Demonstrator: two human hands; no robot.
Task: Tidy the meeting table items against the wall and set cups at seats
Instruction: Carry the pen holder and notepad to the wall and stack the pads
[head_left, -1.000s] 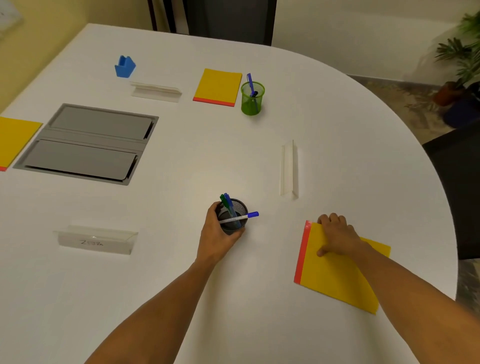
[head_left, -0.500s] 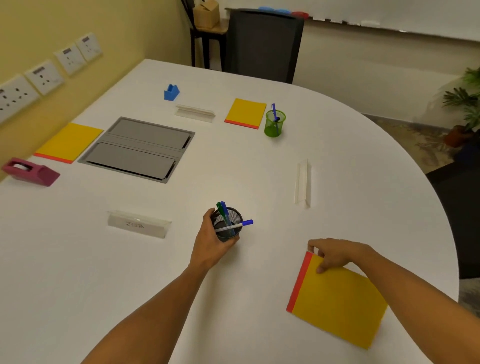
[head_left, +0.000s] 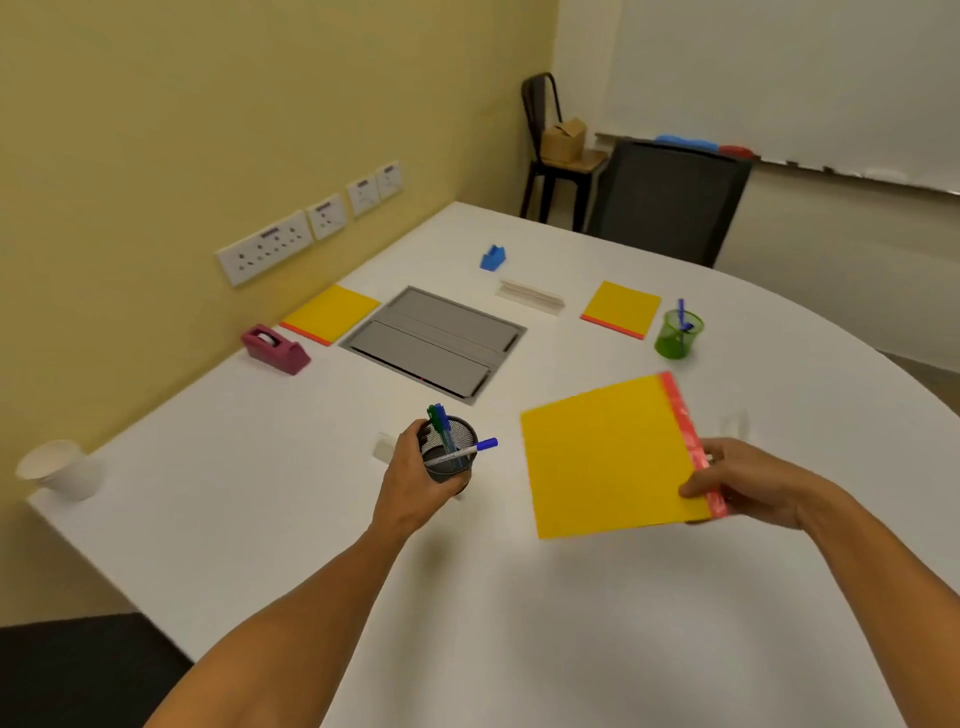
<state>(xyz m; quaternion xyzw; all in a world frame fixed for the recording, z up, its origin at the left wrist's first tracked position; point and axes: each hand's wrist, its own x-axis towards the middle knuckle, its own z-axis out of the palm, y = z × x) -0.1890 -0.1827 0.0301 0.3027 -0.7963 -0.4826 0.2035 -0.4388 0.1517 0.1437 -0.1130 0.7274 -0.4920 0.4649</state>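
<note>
Gripping pen cup (head_left: 451, 453) and notepad (head_left: 608, 457) (both hands).

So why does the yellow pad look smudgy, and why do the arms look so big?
Head view: the yellow pad held by the right hand is motion-blurred, its red edge smeared; the green pen cup is soft too. The wide-angle lens stretches the forearms at the bottom and curves the table.

A yellow wall (head_left: 156, 130) with 4 socket plates (head_left: 265, 247) runs far left of the hands. Beyond them stand a black mesh chair (head_left: 670, 200) and a metal chair (head_left: 550, 156) holding a cardboard box (head_left: 563, 139), under a whiteboard (head_left: 779, 73).
</note>
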